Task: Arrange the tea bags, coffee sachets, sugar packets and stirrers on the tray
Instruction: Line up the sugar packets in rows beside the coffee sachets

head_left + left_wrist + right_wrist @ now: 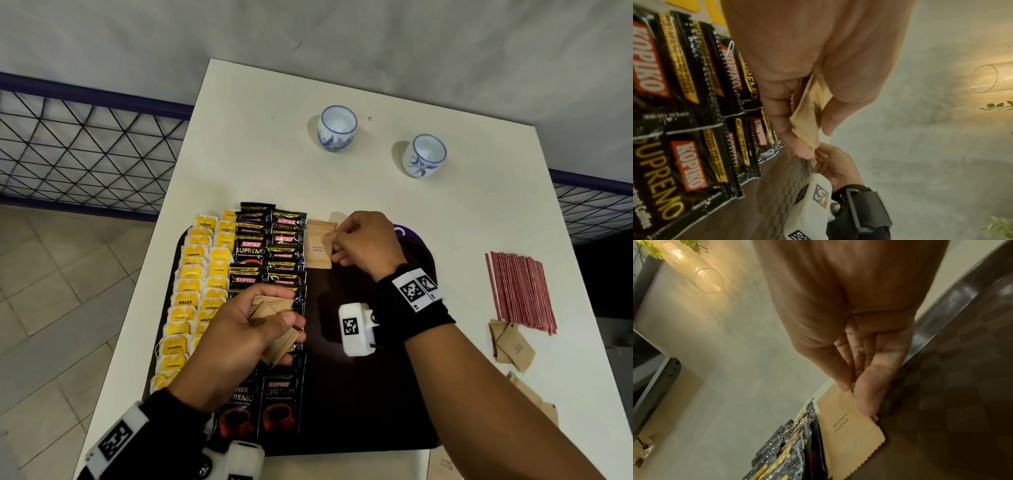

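Now rt hand (pixel 368 240) pinches flat kraft-paper sugar packet (pixel 318 247) w/ serrated edge.

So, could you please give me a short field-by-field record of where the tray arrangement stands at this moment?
tray: dark, right half mostly bare
tea bags: yellow, columns at tray's left
coffee sachets: black, columns beside the tea bags
sugar packet: on tray beside the coffee, pinched by right hand
left hand: holds a stack of sugar packets
stirrers: red, on table, off tray
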### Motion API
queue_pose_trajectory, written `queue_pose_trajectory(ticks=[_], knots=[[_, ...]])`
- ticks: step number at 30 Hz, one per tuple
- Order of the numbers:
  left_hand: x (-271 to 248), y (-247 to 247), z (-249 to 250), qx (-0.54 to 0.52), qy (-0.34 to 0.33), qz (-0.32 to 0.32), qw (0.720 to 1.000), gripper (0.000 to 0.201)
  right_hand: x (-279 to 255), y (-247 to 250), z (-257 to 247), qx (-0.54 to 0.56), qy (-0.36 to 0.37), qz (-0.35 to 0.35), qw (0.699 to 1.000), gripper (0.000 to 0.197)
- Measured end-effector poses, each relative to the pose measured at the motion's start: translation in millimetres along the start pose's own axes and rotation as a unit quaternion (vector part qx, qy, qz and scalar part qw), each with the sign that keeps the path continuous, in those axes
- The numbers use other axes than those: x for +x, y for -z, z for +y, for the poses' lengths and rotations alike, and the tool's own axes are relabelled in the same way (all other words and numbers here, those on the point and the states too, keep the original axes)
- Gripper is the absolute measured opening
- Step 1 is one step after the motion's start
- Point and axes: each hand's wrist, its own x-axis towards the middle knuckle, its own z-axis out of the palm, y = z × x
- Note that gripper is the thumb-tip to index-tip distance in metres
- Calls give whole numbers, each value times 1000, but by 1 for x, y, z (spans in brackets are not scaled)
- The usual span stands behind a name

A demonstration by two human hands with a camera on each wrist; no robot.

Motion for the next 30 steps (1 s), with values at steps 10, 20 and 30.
queue_pose_trajectory(ticks=[10,20,30], knots=[[4,4,2,-122,19,-49,991,33,-14,8,0,11,25,8,1000,6],[12,-6,4,-35,-52,18,998,30,-91,7,0,54,118,-200,971,30],[13,-14,6,16,-82,44,996,22,-99,5,4,32,109,-142,983,11]])
